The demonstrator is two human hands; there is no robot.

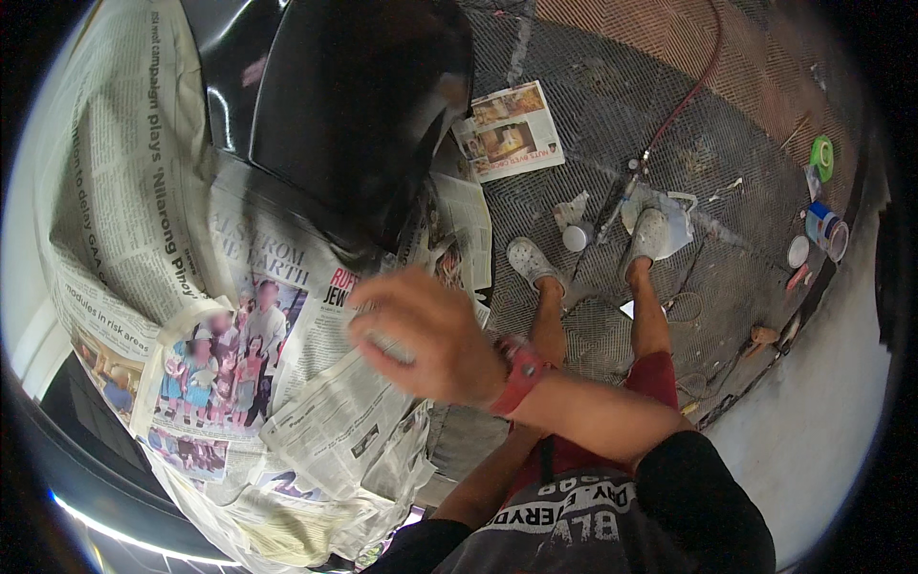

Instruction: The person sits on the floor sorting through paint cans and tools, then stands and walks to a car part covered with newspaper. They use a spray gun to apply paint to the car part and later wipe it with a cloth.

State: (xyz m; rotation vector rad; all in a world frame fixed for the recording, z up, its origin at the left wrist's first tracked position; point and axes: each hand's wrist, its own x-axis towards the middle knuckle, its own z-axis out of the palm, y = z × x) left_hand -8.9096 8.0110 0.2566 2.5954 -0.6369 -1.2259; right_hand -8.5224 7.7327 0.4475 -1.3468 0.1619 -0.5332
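My right hand [421, 330], with a red watch [521, 375] on its wrist, hovers over the newspaper sheets [335, 421] near the lower edge of a glossy black curved panel [354, 105]. Motion blurs its loosely bent fingers. A gap shows between thumb and forefinger, and I see nothing held there. Beneath the right arm passes my left forearm [492, 474]; the left hand itself is hidden. More newspaper [115, 163] covers the surface left of the panel, with creased sheets overlapping around its lower edge.
On the dark textured floor mat lie a loose newspaper page [512, 131], a red hose [703, 81] ending in a metal fitting, and a round white lid [575, 237] by my feet. At the right are a green tape roll [821, 158] and a blue-and-clear container [827, 232].
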